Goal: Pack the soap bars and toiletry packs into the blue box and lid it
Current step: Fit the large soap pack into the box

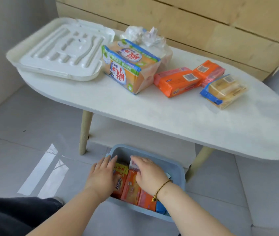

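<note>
The blue box (180, 169) stands on the floor in front of the white table, with several orange and red soap packs (130, 186) packed side by side inside. Both hands reach into it. My left hand (102, 176) lies flat with straight fingers against the leftmost packs. My right hand (147, 172) has curled fingers on a pale pack (133, 165) at the box's far side. On the table lie a large yellow multi-pack of soap (128, 65), two orange packs (176, 81) (208, 71) and a yellow bar in a blue wrapper (224, 91). The white lid (60, 50) rests upside down at the table's left end.
A crumpled clear plastic bag (144, 36) sits behind the multi-pack. The white table (169, 120) has a lower shelf and pale wooden legs (85, 133). A wooden panel wall runs behind. Grey tiled floor surrounds the box; my dark-clothed knee (16, 215) is at the lower left.
</note>
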`<state>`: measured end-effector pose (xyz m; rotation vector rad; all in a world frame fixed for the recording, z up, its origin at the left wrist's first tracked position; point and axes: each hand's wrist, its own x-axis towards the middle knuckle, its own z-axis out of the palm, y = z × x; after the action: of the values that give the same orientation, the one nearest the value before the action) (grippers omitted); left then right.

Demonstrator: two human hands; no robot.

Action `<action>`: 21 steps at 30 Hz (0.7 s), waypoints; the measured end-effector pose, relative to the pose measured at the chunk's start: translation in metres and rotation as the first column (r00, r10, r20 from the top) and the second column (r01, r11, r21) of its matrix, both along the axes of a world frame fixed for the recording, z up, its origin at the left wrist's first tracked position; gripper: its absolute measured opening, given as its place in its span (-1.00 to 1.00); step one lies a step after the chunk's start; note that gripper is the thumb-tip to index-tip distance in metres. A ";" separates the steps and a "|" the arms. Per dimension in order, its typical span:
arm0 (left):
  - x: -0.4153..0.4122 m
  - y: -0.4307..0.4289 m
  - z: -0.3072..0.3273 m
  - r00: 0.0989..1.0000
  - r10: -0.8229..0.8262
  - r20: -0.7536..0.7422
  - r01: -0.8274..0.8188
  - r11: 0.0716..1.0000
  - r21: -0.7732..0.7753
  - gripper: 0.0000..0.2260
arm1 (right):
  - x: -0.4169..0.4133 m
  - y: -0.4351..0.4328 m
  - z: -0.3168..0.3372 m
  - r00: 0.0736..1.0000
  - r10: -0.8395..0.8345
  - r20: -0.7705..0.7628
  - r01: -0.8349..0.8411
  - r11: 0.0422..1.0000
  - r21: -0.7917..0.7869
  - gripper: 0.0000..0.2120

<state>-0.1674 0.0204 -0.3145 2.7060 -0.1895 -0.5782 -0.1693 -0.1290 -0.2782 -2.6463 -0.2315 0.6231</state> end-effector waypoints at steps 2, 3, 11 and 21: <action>-0.004 -0.002 0.031 0.973 0.059 0.224 -0.022 0.987 -0.161 -0.58 | -0.006 0.003 0.042 0.982 -0.027 0.190 0.014 0.997 0.070 -0.56; -0.006 -0.001 0.044 0.938 0.098 0.334 -0.016 0.971 -0.239 -0.64 | -0.009 0.004 0.062 0.956 -0.052 0.289 0.018 0.993 0.116 -0.60; 0.008 0.033 0.121 0.694 0.136 0.707 -0.002 0.982 -0.187 -0.46 | 0.032 0.013 0.180 0.645 -0.253 0.720 0.062 0.958 0.281 -0.59; 0.027 0.057 0.110 0.868 -0.021 0.496 -0.008 0.998 0.055 -0.24 | 0.137 0.041 0.201 0.916 -0.248 0.315 0.267 0.964 -0.016 -0.10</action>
<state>-0.1399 0.0769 -0.2043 2.8555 -0.3178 0.1328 -0.0323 -0.0885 -0.0775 -2.7577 0.0503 0.1261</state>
